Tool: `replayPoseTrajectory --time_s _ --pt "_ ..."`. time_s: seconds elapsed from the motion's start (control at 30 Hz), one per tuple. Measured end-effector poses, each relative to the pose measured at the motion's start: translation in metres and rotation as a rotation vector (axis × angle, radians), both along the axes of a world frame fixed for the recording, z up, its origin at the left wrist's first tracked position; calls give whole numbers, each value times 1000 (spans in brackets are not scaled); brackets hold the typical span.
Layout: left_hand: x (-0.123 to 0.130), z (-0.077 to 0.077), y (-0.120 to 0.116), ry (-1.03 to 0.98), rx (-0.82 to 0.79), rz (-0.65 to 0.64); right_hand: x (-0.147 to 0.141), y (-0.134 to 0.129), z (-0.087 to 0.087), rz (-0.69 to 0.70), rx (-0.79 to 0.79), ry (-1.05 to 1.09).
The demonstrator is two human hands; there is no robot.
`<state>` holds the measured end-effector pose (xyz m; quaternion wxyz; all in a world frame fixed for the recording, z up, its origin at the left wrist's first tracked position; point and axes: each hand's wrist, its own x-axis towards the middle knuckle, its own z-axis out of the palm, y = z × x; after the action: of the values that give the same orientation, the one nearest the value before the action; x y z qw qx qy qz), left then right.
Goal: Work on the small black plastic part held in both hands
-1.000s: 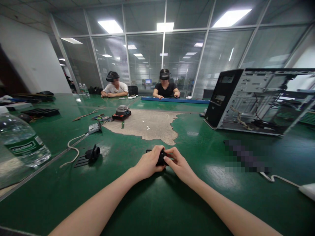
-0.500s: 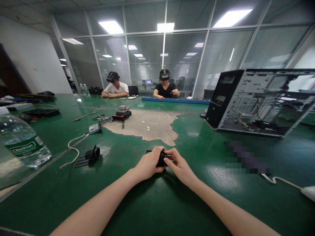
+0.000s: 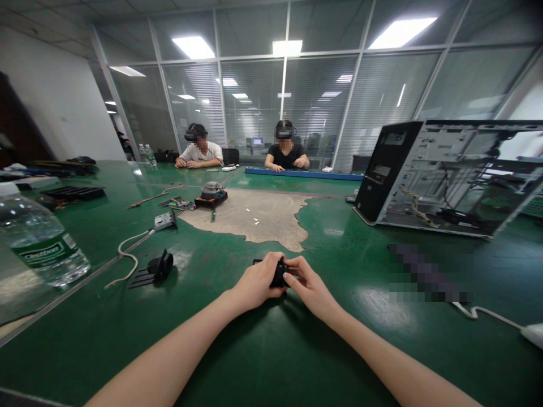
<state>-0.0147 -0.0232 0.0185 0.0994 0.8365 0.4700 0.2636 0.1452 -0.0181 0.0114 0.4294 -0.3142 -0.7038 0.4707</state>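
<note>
Over the green table in front of me, my left hand is closed around a small black part with a rounded body. From the other side, my right hand grips the same part between thumb and fingers. My fingers cover much of it, so its exact kind cannot be made out. A flat dark edge of it sticks out beyond my left hand. To the left lies another black plastic piece with a round end and several prongs.
An opened computer case stands at the right. A water bottle is at the left, near a metal bracket and a white cable. Farther back sits a heatsink fan. Two people sit across the table.
Both my hands keep their hold on the black part, with hardly any movement. Across the table, the person in black has lowered one hand slightly. The view has shifted a little.
</note>
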Motion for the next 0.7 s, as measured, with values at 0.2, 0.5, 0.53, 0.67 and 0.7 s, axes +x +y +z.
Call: replayPoseTrajectory --time_s 0.2,0.5,0.53,0.67,0.7 --pt "0 0 0 2 -8 7 0 3 0 -38 -25 -44" --pt "1 0 0 -10 -6 6 0 0 0 -2 -10 21" --pt "0 0 0 -9 -7 6 0 0 -1 -10 -15 18" --pt "0 -1 1 -3 -12 9 -1 3 -1 -47 -40 -29" --pt "0 -1 1 -1 -13 10 0 3 -1 -45 -39 -41"
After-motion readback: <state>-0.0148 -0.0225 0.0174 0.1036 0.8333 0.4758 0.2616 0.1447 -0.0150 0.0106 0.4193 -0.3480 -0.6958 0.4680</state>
